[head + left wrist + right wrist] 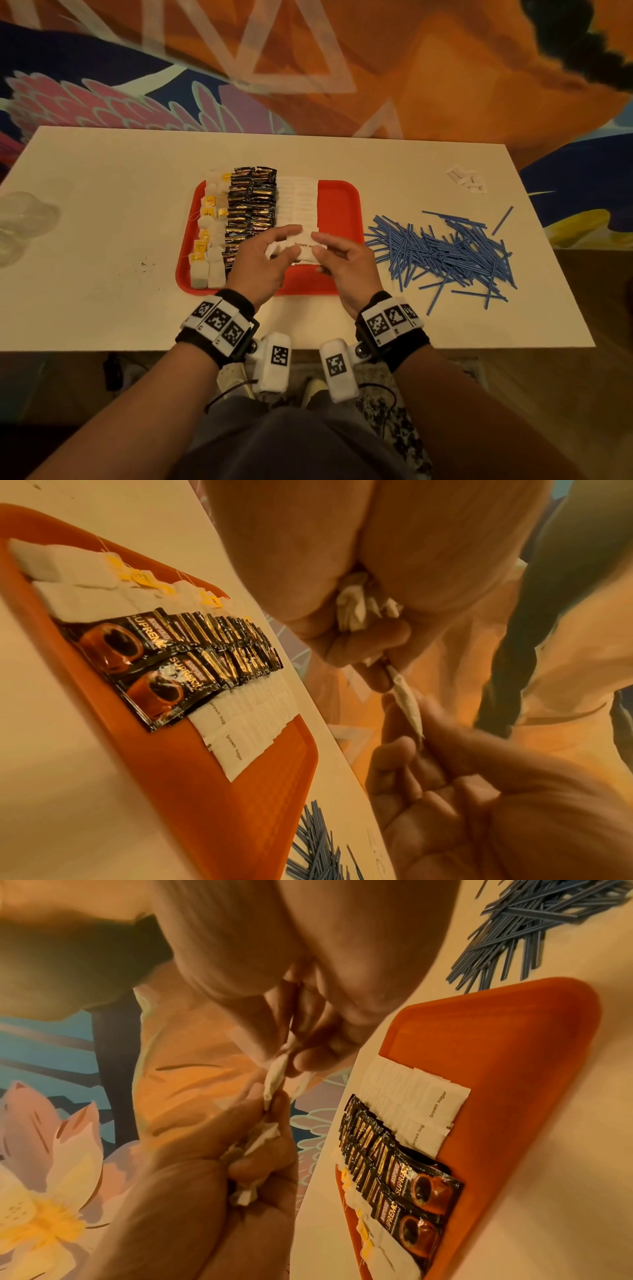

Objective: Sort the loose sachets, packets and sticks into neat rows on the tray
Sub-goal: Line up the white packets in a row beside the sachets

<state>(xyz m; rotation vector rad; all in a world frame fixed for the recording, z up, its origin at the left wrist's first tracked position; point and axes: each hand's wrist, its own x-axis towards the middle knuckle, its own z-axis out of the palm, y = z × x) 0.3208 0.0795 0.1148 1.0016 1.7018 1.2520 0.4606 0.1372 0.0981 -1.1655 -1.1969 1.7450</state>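
Pinching one brown sugar sachet (306, 247) between them above the red tray (342, 209), the left hand (263, 262) clutches a spare bunch while the right hand (346, 265) takes it; next, lay it squarely onto the white row's near end.

The near end of the brown sugar row (297, 202) is covered by the hands in the head view. The print on the held sachet (306, 247) is partly hidden by fingers. The three small packets (466, 179) far right cannot be read.
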